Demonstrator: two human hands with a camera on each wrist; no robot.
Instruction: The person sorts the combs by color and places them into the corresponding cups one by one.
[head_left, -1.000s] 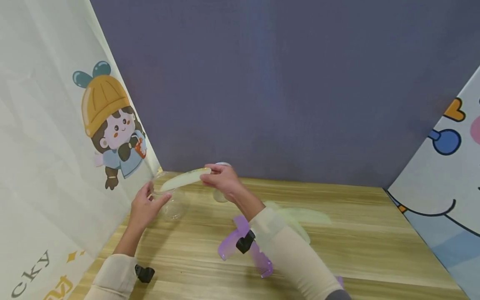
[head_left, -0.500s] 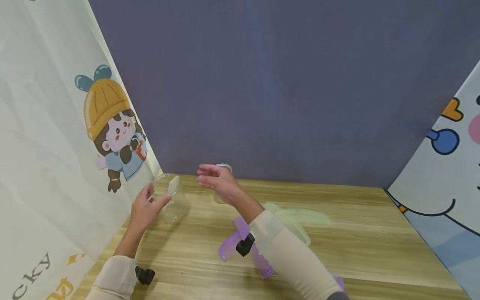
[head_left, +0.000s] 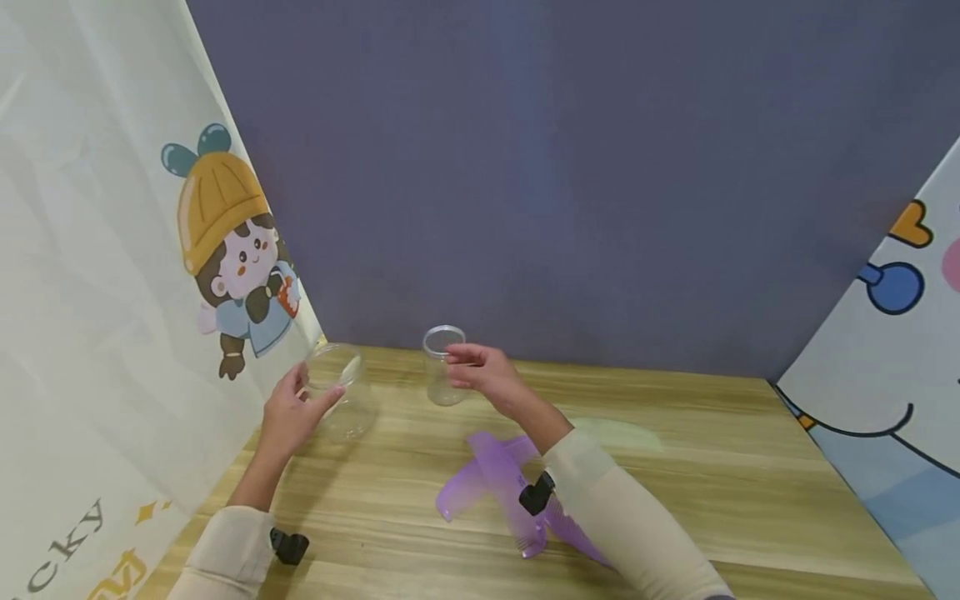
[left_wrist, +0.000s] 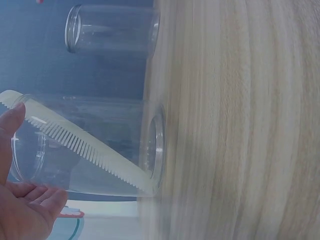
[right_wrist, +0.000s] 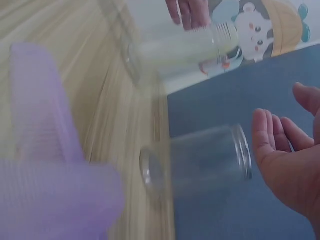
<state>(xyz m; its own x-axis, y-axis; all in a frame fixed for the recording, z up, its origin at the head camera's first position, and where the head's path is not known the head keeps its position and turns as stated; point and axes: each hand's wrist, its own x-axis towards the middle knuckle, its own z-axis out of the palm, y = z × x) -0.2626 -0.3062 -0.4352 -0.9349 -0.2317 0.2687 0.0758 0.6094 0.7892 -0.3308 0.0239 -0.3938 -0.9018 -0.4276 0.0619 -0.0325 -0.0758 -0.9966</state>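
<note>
My left hand (head_left: 292, 414) grips the rim of a large clear jar (head_left: 352, 417) at the table's back left. Inside that jar a pale green comb (left_wrist: 95, 145) leans diagonally, its end by my thumb at the mouth. My right hand (head_left: 491, 379) holds nothing, its fingers extended beside a smaller clear jar (head_left: 444, 383) that stands upright. Several purple combs (head_left: 495, 483) lie crossed on the table near my right forearm, blurred in the right wrist view. Another pale green comb (head_left: 618, 433) lies behind my right sleeve.
The wooden table (head_left: 750, 483) meets a dark blue-grey panel (head_left: 562, 208) at the back. A white wall with a cartoon figure (head_left: 232, 250) stands close on the left, and a printed panel (head_left: 900, 358) on the right.
The pale green comb has left my right hand and dropped into the large jar. My right hand has moved right, uncovering the smaller jar. My left hand has stayed at the rim.
</note>
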